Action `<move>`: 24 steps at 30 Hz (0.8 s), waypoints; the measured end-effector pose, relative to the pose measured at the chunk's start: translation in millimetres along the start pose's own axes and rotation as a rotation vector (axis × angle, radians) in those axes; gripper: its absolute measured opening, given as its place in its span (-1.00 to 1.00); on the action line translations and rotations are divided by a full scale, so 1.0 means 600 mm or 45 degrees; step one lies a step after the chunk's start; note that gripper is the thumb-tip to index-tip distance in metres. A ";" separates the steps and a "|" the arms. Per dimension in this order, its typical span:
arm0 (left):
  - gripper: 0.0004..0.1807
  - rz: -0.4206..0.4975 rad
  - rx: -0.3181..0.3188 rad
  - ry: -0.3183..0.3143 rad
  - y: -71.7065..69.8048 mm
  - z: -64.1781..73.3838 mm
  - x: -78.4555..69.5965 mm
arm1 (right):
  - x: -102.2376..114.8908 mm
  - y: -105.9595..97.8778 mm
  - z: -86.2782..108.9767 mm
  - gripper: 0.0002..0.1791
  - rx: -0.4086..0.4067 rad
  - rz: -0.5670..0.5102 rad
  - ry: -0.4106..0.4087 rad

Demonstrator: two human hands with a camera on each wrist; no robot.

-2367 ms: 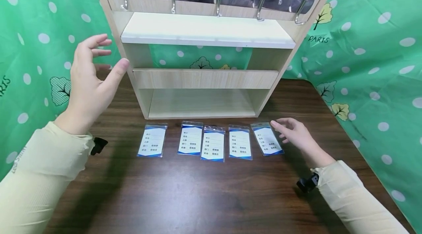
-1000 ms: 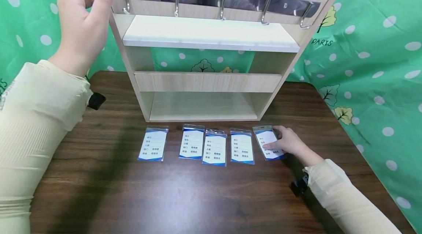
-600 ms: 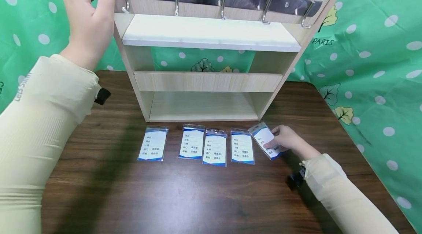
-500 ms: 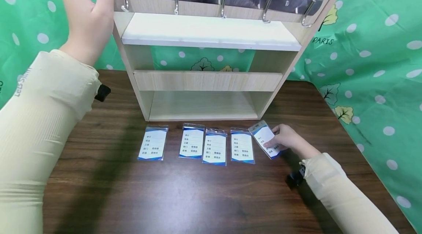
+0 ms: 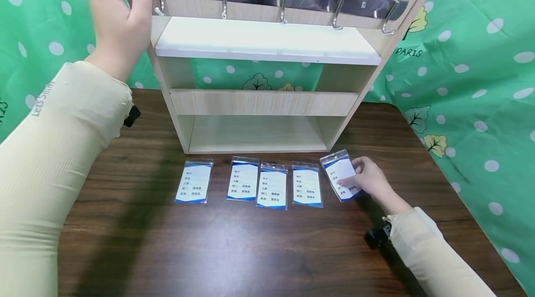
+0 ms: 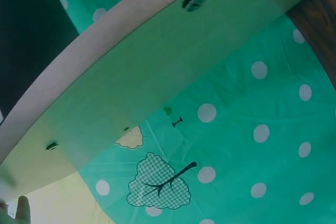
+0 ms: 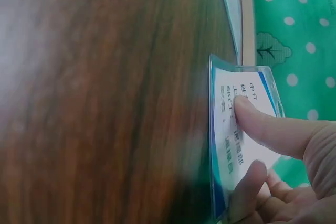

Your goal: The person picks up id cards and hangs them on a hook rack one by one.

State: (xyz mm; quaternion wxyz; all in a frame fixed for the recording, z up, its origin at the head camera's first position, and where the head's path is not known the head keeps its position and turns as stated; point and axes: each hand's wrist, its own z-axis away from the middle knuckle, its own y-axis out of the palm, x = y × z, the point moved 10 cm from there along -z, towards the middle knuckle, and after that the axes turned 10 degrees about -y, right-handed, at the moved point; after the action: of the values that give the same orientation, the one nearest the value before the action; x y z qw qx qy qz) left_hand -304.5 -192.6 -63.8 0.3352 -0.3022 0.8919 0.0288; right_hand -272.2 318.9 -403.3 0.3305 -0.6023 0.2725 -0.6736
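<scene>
Possible fault: slipping of the end card (image 5: 334, 171), lower right of centre, through slick plastic and a one-edge hold. Second: nudging of the neighbouring card (image 5: 307, 185), through closeness. Right hand (image 5: 372, 179): extended from lower right, pinching the end card, thumb across its face. Left hand (image 5: 119, 20): raised at upper left, thumb upright by the shelf (image 5: 263, 102); grip or mere touch impossible to tell, with fingertips mostly cropped.
</scene>
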 end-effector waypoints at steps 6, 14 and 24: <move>-0.66 -0.085 -0.026 0.016 -0.002 -0.001 0.002 | 0.001 -0.014 0.003 -0.16 -0.025 -0.021 -0.070; -0.67 -0.155 -0.067 0.059 -0.006 0.004 0.012 | 0.015 -0.023 0.011 -0.29 -0.077 -0.214 -0.086; -0.66 -0.131 -0.111 0.086 -0.002 0.004 0.004 | 0.073 -0.062 0.023 -0.44 -0.225 -0.470 -0.197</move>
State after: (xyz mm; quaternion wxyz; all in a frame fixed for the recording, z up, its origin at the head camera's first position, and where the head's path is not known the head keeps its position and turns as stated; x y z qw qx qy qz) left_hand -303.7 -194.0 -66.8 0.2925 -0.3625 0.8840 0.0401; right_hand -265.4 308.9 -345.2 0.1675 -0.7186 0.1892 -0.6479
